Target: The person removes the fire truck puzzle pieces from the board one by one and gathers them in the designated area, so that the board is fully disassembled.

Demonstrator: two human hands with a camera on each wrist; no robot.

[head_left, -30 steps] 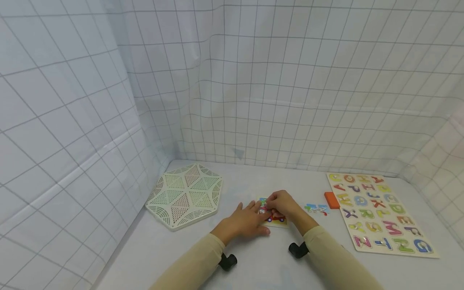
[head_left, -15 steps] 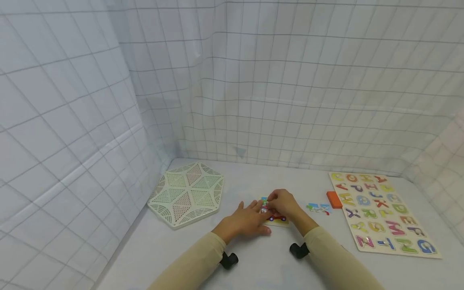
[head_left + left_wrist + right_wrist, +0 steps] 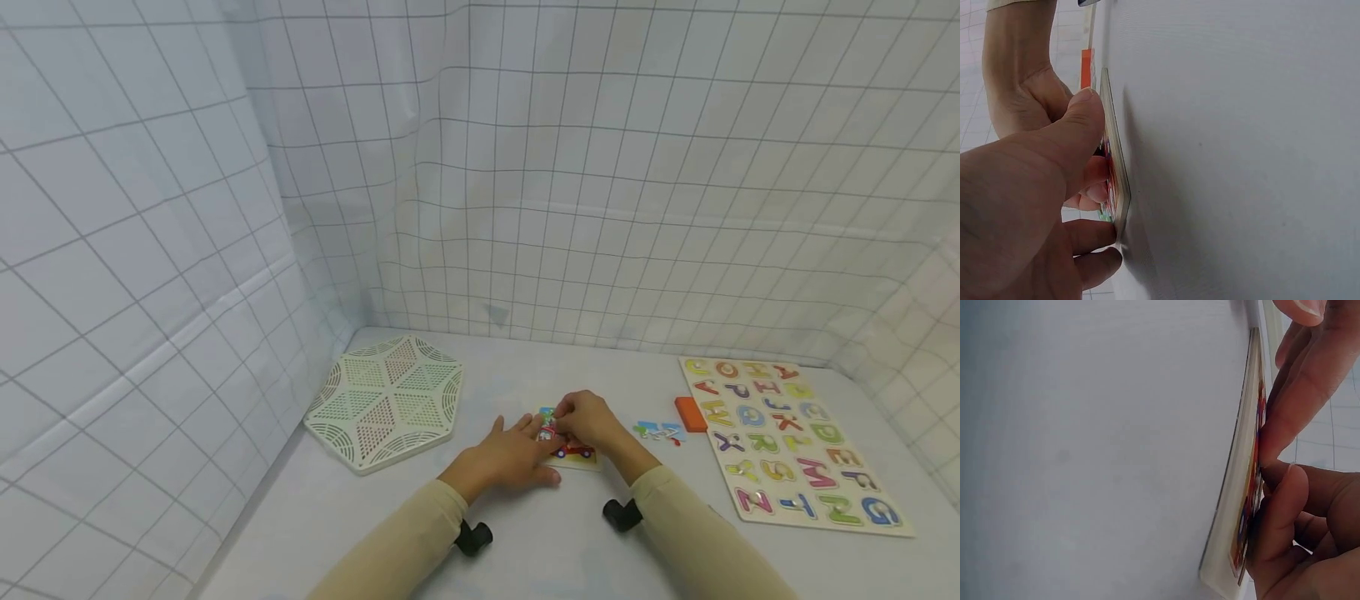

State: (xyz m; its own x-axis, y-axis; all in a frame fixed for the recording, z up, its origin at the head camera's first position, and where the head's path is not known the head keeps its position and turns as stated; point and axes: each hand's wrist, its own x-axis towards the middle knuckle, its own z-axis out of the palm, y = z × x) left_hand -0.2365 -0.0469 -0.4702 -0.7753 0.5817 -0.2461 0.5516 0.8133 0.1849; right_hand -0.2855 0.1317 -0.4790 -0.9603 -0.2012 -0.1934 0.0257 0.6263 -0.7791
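Observation:
A small jigsaw puzzle board with a red vehicle picture lies flat between my hands in the head view. My left hand lies across its left side, fingers spread and fairly straight, with fingertips at the board's edge in the left wrist view. My right hand bends over the upper part of the picture, its thumb and forefinger pinched together at the surface. What the pinch holds, seemingly a puzzle piece, is mostly covered by the fingers. In the right wrist view the right thumb sits close against the picture.
Several loose puzzle pieces lie right of the right hand. Beyond them are an orange block and a wooden alphabet board. A white hexagonal pegboard lies at the left. Gridded white curtains enclose the table.
My right wrist has shifted very slightly to the right. Both hands otherwise keep their places on the puzzle board.

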